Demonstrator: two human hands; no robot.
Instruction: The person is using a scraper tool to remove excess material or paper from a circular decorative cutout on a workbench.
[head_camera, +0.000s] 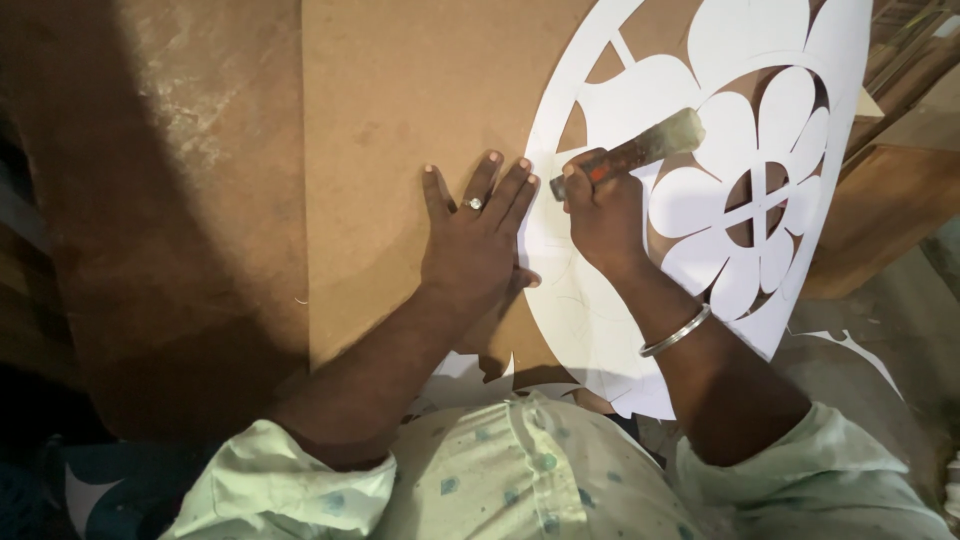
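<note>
A large white paper stencil (640, 90) with flower-shaped cut-outs lies on a brown board (400, 120). My left hand (475, 245), with a ring on one finger, presses flat on the board, fingertips touching the stencil's left edge. My right hand (605, 215), with a metal bangle at the wrist, is closed around a thick worn marker-like tool (640, 150). The tool's tip rests near the stencil's left rim, close to my left fingertips. Petal shapes lie just right of my right hand.
The board rests on a dusty brown surface (150, 200). Wooden boards (890, 200) sit at the right edge. White paper offcuts (860, 355) lie at lower right, and another scrap (85, 495) at lower left. My pale green shirt fills the bottom.
</note>
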